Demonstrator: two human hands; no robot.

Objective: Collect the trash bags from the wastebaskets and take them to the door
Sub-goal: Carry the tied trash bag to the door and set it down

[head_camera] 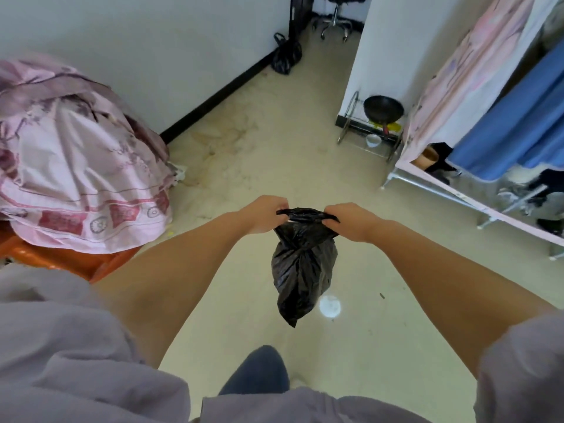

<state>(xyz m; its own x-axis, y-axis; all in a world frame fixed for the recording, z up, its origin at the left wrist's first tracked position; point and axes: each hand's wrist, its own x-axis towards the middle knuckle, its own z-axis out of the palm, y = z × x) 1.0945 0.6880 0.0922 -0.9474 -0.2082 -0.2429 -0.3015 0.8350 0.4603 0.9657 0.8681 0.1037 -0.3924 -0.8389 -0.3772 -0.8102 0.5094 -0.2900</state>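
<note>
A small black trash bag [300, 267] hangs in the air in front of me, twisted near its neck. My left hand [265, 213] pinches the left end of its top and my right hand [351, 221] pinches the right end, stretching the top edge between them. A second black trash bag [285, 54], tied at the top, stands on the floor far ahead against the white wall beside a dark door frame [300, 13].
A pink floral quilt [70, 157] is heaped on an orange stool [70, 259] at the left. At the right stand a metal rack with a black wok [383, 109], and a bed frame [457, 193] with pink and blue curtains. A swivel chair base [334, 24] shows beyond the doorway.
</note>
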